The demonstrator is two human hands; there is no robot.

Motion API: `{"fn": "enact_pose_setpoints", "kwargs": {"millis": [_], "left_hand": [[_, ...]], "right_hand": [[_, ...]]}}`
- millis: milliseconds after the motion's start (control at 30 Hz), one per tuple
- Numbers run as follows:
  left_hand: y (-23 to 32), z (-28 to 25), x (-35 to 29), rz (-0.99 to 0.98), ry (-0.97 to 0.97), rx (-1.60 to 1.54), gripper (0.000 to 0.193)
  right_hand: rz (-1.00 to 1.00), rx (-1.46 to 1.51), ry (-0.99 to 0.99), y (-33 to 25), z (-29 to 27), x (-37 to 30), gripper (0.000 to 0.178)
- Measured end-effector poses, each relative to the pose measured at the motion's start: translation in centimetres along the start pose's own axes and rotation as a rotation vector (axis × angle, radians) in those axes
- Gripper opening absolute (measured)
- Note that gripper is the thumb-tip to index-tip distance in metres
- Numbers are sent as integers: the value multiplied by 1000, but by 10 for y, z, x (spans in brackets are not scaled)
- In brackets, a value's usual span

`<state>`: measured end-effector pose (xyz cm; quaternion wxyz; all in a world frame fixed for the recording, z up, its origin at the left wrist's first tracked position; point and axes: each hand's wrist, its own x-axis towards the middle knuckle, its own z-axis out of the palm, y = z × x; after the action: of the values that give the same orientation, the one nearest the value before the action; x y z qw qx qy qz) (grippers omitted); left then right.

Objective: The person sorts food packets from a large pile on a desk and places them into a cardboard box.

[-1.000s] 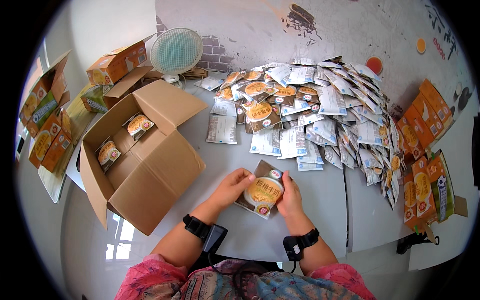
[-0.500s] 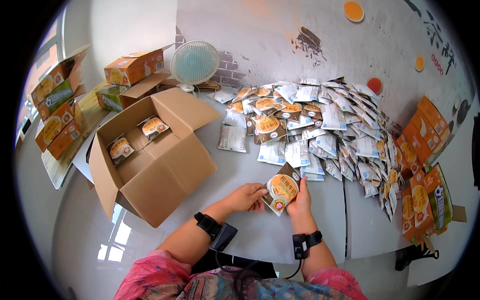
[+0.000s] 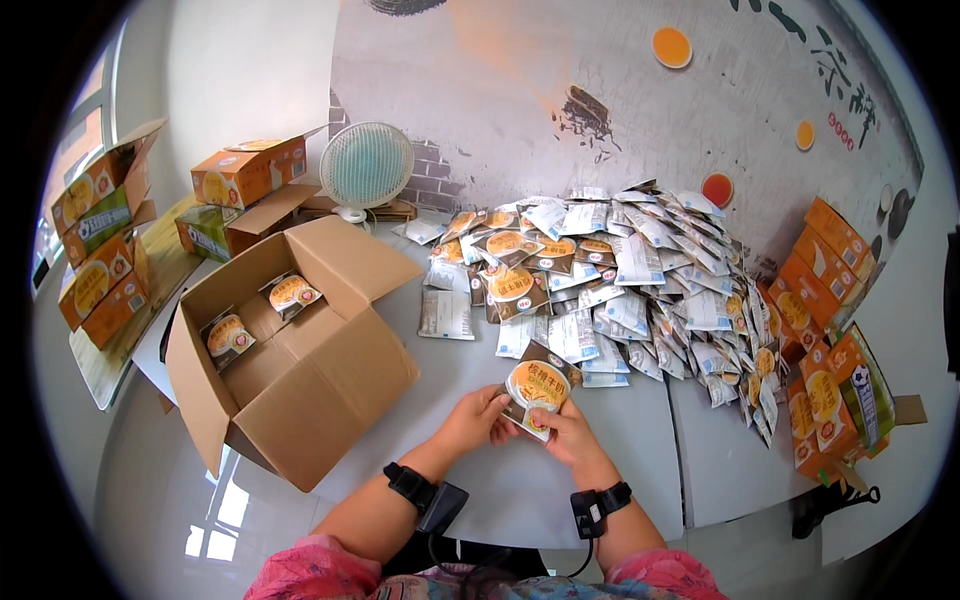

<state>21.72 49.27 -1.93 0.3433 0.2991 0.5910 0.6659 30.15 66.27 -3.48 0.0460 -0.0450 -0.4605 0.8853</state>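
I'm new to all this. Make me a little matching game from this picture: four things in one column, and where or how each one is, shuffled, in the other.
Things:
1. large plain brown cardboard box
2. round teal-and-white fan
3. broad heap of flat, silvery-white and brown packets
4. single flat brown packet with a round orange-yellow picture

Places and states:
A. spread on the pale grey table
B. held, picture side showing
C. flaps open, two patterned packets inside
D. standing upright beyond the box

Pairs: 1-C, 2-D, 3-A, 4-B
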Motion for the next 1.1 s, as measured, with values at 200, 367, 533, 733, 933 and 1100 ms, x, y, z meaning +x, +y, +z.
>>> {"fn": "enact_pose_setpoints", "kwargs": {"millis": [200, 367, 533, 733, 933, 1100], "left_hand": [[4, 2, -4, -17, 14, 25, 26], [1, 2, -5, -21, 8, -15, 26], [-6, 0, -1, -6, 21, 41, 27], [-1, 5, 6, 5, 99, 55, 32], [-13, -7, 2, 72, 193, 37, 33], [2, 9, 6, 32, 148, -75, 32]], "right_hand": [[44, -10, -6, -4, 6, -3, 53], [45, -57, -1, -9, 13, -6, 53], [43, -84, -32, -9, 13, -6, 54], [-19, -170, -77, -12, 11, -13, 56], [-40, -230, -196, 7, 4, 3, 66], [-1, -237, -173, -9, 14, -10, 72]]}}
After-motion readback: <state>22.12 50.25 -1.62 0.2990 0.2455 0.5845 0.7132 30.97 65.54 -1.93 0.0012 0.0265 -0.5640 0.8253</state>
